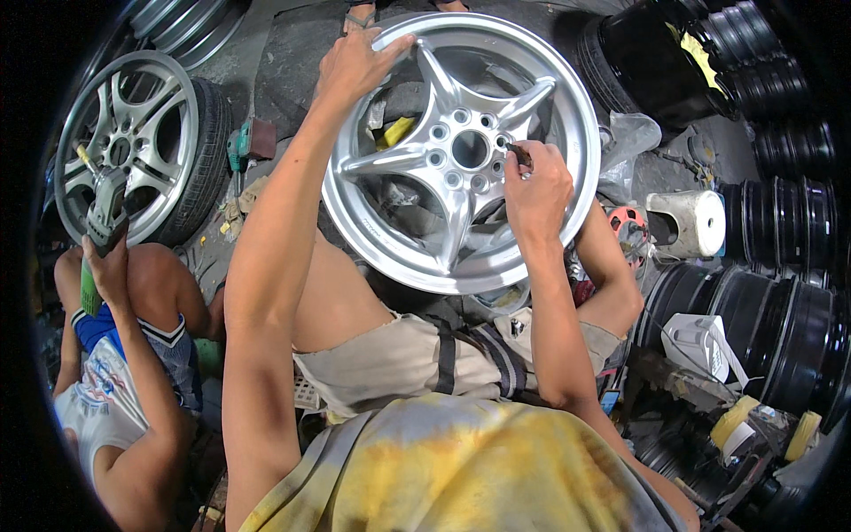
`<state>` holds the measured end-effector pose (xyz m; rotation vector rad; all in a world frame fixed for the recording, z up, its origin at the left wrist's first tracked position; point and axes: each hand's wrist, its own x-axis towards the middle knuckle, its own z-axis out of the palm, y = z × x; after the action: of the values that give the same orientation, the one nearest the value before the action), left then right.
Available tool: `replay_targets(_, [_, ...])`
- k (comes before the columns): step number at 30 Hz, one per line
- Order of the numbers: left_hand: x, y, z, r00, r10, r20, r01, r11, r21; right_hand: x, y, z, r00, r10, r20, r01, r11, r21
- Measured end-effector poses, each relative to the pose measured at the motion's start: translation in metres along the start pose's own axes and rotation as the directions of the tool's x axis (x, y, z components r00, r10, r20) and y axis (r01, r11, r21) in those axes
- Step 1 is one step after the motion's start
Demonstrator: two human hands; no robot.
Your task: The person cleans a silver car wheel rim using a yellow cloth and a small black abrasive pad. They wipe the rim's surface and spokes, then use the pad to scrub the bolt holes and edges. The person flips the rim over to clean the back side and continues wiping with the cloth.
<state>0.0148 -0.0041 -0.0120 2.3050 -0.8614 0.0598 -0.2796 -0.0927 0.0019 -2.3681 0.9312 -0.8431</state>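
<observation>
Between the spokes of the silver wheel (456, 217) the gaps could admit a hand, most openly at the near left — though crumpled plastic (402, 193) lies behind there. The right hand (539, 182) and its wrist obstruct the right side. The left hand (355, 66) occupies the far left edge, its forearm (321, 146) barring a pass from the left. Rightward, a clear plastic bag (631, 142) and black rims (784, 222) crowd the way; beige shorts (372, 363) hem the near side.

We see the central silver alloy wheel (456, 223) brightly lit, glare streaking the black wheel rims (782, 222), and curved, black-cornered edges.
</observation>
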Motion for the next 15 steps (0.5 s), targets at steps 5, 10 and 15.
replay_targets(5, [-0.001, 0.003, -0.002, 1.000, 0.016, 0.016, -0.016, 1.000, 0.022, -0.003, -0.002, 0.007, 0.991, -0.135, -0.009, 0.129, 0.965, -0.230])
replay_targets(10, [-0.003, 0.007, -0.008, 0.999, -0.003, 0.035, 0.003, 1.000, 0.006, -0.015, -0.003, 0.014, 0.987, -0.158, -0.041, 0.144, 0.961, -0.236])
replay_targets(15, [-0.004, 0.009, -0.004, 1.000, 0.008, 0.005, -0.008, 0.999, 0.045, -0.006, 0.000, 0.019, 0.979, -0.197, -0.052, 0.181, 0.959, -0.220])
